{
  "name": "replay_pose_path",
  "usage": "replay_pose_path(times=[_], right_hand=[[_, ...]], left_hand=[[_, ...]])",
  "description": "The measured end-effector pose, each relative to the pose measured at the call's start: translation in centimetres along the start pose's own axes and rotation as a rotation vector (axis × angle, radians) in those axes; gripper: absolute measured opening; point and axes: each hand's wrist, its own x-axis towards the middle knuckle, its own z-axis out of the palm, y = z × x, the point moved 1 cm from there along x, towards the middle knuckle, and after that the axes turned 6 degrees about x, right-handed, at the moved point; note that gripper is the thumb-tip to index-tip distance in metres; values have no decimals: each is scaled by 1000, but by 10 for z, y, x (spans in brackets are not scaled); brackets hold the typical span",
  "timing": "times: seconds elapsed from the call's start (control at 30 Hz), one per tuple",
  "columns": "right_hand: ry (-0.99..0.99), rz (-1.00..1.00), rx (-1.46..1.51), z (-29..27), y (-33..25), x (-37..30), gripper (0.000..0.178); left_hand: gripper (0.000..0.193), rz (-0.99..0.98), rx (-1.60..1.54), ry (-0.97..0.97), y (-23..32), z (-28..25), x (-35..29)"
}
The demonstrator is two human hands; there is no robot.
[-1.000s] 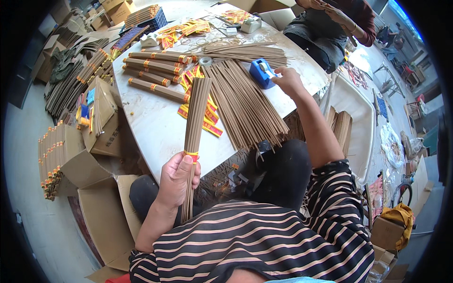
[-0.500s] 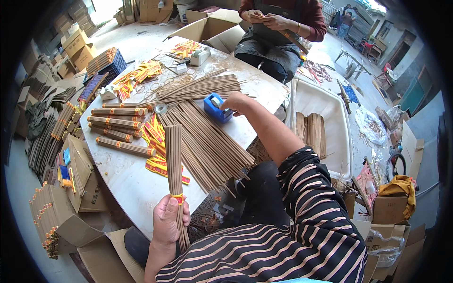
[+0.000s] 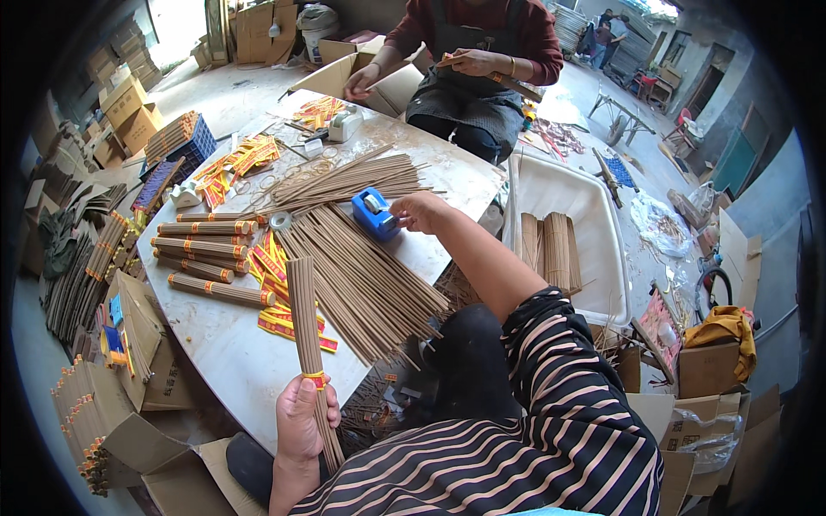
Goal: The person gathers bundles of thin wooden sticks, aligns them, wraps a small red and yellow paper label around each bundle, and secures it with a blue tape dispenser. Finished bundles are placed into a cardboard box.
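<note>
My left hand (image 3: 298, 417) is closed round the lower part of a bundle of thin brown incense sticks (image 3: 303, 322), held upright with a slight tilt at the table's near edge. A yellow and red paper band (image 3: 315, 379) circles the bundle just above my thumb. Over the table, my right hand (image 3: 419, 212) has its fingers pinched together at the near right end of a blue tape dispenser (image 3: 373, 215). Any strip of tape between those fingertips is too small to make out. Loose incense sticks (image 3: 361, 279) lie fanned out beside the dispenser.
Banded bundles (image 3: 222, 288) and yellow-red paper labels (image 3: 274, 271) lie on the white table (image 3: 202, 331). A white tub (image 3: 592, 301) with more sticks stands right. Across the table sits another person (image 3: 477, 77) holding a bundle. Cardboard boxes (image 3: 163, 456) stand at the lower left.
The whole view has shifted a little. My left hand and the banded bundle have sunk slightly. My right hand stays at the dispenser. The other person's one hand has left their bundle and reached down sideways.
</note>
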Motion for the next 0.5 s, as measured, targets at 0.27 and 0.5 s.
replay_pose_path(times=[0.27, 0.5], right_hand=[[-76, -119, 260, -21, 27, 4, 11], [0, -224, 159, -18, 32, 9, 12]], left_hand=[[35, -24, 42, -25, 3, 0, -5], [36, -8, 54, -15, 4, 2, -3]])
